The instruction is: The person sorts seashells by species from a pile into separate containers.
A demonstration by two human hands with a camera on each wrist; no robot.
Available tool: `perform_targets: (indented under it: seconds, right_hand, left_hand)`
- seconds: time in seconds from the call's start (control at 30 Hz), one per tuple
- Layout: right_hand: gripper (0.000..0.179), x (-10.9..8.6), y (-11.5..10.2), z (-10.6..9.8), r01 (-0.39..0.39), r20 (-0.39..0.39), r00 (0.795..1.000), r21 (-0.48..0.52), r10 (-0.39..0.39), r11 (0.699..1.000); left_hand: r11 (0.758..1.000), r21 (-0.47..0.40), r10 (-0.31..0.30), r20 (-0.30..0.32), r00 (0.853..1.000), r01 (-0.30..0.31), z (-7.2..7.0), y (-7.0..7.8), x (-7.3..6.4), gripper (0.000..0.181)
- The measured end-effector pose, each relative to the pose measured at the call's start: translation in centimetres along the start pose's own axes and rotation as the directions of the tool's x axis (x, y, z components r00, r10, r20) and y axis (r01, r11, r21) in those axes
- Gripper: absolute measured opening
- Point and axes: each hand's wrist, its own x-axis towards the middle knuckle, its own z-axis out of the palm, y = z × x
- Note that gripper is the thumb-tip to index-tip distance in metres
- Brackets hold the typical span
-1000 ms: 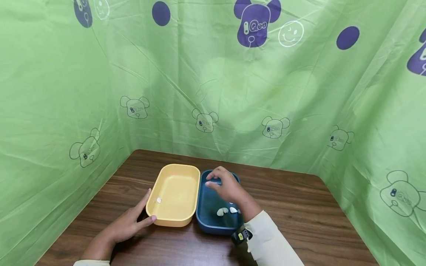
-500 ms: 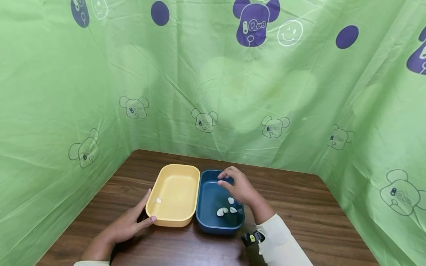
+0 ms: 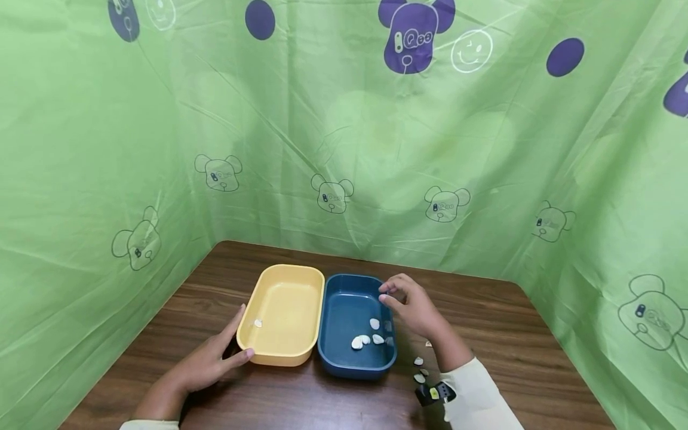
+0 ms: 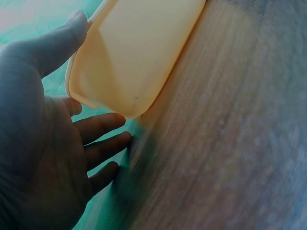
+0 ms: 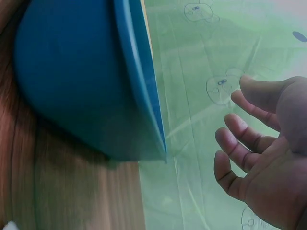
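Observation:
My left hand (image 3: 211, 363) touches the near left corner of a yellow rectangular box (image 3: 287, 361), thumb at the front and fingers along the side. Its fingers are mostly straight in the left wrist view. One small white pebble-like piece (image 3: 258, 323) lies in that box. Close on its right stands a dark blue box (image 3: 352, 370), holding several more white pieces, among them one piece (image 3: 374, 323) near its right wall. My right hand (image 3: 414, 306) hovers by the blue box's far right rim. In the right wrist view its fingers curl loosely with nothing between them.
Several small pale pieces (image 3: 419, 378) lie on the brown wooden table (image 3: 497, 340), right of the blue box and near my right wrist. A green printed curtain (image 3: 392, 239) encloses the table at the back and both sides.
My right hand has moved right, from over the blue box to its right rim, uncovering white pieces in the box and on the table. The left hand stays at the yellow box.

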Motion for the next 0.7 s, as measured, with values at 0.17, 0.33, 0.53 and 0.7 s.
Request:
perform_targets:
  seconds: [0.17, 0.33, 0.53, 0.7]
  right_hand:
    - [0.009, -0.9, 1.1, -0.8, -0.017, -0.005, 1.000, -0.004, 0.017, 1.000]
    - [0.010, -1.9, 2.5, -1.5, -0.049, -0.010, 0.999, -0.009, 0.049, 0.999]
    - [0.007, -3.3, 4.0, -2.1, -0.068, -0.009, 0.998, -0.013, 0.068, 0.998]
    - [0.008, -4.5, 4.9, -2.5, -0.073, -0.007, 0.997, -0.023, 0.073, 0.997]
  left_hand:
    - [1.000, 0.006, 0.004, -0.003, 1.000, -0.004, 0.1, -0.1, 0.0, 0.100]
    - [1.000, 0.004, -0.001, 0.000, 1.000, 0.001, 0.0, -0.1, 0.0, 0.101]
    - [1.000, -0.008, 0.009, -0.003, 1.000, -0.009, -0.1, 0.0, 0.1, 0.101]
    - [1.000, -0.005, 0.015, -0.004, 1.000, -0.015, -0.1, 0.0, 0.1, 0.100]
